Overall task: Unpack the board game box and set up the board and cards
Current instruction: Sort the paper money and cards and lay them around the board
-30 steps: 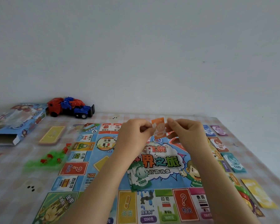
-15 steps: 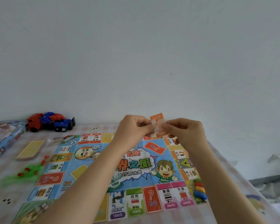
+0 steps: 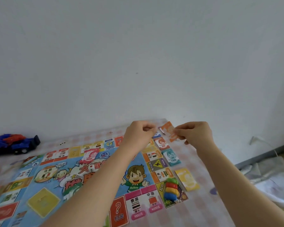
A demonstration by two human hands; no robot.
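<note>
HANDS AT WORK OVER A GAME IN SET-UP: A person's two hands are raised over the far right corner of a cloth-covered table [image 3: 203,203], where a board game is laid out. The right hand [image 3: 195,135] pinches a small orange card [image 3: 168,130] between thumb and curled fingers and holds it tilted in the air above the table's far edge. The left hand [image 3: 138,135] is just beside it, a narrow gap away from the card. Its fingers are curled in with the thumb against the forefinger, and it cannot be told whether that pinch has hold of anything.

Both forearms reach across the game board [image 3: 138,174], which lies open and flat and covers most of the table. Its right edge runs near the table's right edge.

On the strip of checked cloth between those two edges, a row of card piles lies beside the board. A yellow pile [image 3: 187,179] is nearest. Beyond it come a teal pile marked 100 [image 3: 171,157], a pile marked 50 [image 3: 161,143] and a blue one [image 3: 156,134] partly hidden under the hands.

A stack of coloured playing pieces [image 3: 170,189], green, red, yellow and blue, sits on the board's near right corner square. A blurred pinkish card [image 3: 89,155] lies on the board toward its far side. A red-and-blue toy truck [image 3: 15,145] stands at the table's far left edge, by the pale wall. Off the right edge, crumpled clear plastic [image 3: 269,179] lies lower down.
</note>
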